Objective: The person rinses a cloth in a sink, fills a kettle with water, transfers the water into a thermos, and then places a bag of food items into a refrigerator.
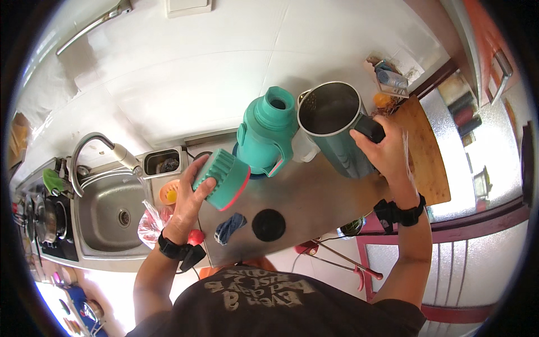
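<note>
My left hand (pixel 191 193) grips a ribbed teal cup-shaped lid (pixel 223 179) with a red rim, holding it tilted above the counter. In my right hand (pixel 389 147) is the black handle of a dark teal metal jug (pixel 341 147). The jug is lidless, its wide mouth turned up towards me; what lies inside is too dark to make out. Between the two hands a teal thermos flask (pixel 267 130) stands upright on the counter, its neck uncovered. The jug's rim is close to the flask's right side.
The steel counter (pixel 311 202) bears a black round disc (pixel 268 225) and a folded blue cloth (pixel 230 228). To the left are a sink (pixel 109 219) with a faucet (pixel 97 139), an orange bowl (pixel 169 191) and a plastic bag (pixel 153 223). A wooden board (pixel 425 156) lies at the right.
</note>
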Motion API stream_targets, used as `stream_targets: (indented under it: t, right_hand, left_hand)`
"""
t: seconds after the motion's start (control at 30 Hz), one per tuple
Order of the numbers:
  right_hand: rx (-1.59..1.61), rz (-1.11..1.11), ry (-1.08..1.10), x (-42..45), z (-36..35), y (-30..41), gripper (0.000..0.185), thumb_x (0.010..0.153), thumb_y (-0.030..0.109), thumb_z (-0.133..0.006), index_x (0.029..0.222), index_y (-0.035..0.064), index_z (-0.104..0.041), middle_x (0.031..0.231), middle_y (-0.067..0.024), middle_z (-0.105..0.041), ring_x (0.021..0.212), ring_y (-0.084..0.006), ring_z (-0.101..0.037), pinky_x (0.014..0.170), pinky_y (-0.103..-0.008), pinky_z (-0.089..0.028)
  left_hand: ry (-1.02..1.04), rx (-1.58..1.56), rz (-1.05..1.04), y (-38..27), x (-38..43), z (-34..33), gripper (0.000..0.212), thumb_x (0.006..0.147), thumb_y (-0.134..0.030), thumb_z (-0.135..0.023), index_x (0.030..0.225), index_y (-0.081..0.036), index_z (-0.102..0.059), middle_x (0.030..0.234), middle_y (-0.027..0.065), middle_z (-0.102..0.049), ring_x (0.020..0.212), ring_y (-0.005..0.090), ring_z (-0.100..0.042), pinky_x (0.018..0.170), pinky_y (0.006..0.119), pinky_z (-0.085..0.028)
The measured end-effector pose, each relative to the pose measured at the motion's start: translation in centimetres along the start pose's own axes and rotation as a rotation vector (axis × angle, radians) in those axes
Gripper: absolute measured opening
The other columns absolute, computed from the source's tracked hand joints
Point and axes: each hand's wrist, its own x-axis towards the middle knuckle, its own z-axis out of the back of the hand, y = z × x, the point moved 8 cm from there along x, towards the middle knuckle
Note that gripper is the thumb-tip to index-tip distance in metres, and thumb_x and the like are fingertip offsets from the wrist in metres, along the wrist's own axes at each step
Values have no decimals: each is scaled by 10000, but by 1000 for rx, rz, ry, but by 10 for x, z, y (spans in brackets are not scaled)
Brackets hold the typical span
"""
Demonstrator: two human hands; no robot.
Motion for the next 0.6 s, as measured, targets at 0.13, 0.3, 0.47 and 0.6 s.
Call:
stream_targets:
  t: [0.13, 0.3, 0.47, 0.6]
  right_hand:
    - [-17, 49, 41, 22, -9, 9, 262, 692, 188, -749, 727, -20, -593, 638, -181, -611, 570, -293, -632, 521, -333, -475]
    - [-67, 111, 62, 40, -16, 22, 262, 701, 192, -742, 743, -24, -600, 650, -182, -622, 589, -287, -645, 529, -336, -482]
    - [-83, 148, 85, 53, -23, 27, 269, 699, 189, -744, 721, -31, -592, 632, -187, -601, 569, -299, -615, 524, -347, -468]
    - [-138, 187, 110, 61, -26, 30, 283, 699, 203, -742, 708, -33, -585, 639, -210, -597, 585, -359, -609, 522, -370, -473]
  left_hand:
    - [-26, -154, 30, 21, -9, 2, 796, 781, -514, -618, 1314, 45, -423, 1218, 146, -533, 1136, 214, -492, 983, 328, -359]
    - [-71, -281, 46, 27, -4, 3, 801, 792, -529, -607, 1315, 49, -419, 1218, 141, -533, 1136, 210, -488, 996, 324, -336]
    - [-61, -349, 49, 23, -1, -1, 803, 794, -528, -611, 1308, 58, -417, 1205, 142, -537, 1132, 207, -482, 998, 326, -327]
    - [-38, -377, 52, 27, -1, -7, 811, 791, -522, -621, 1308, 66, -409, 1203, 143, -535, 1141, 206, -471, 1005, 326, -317]
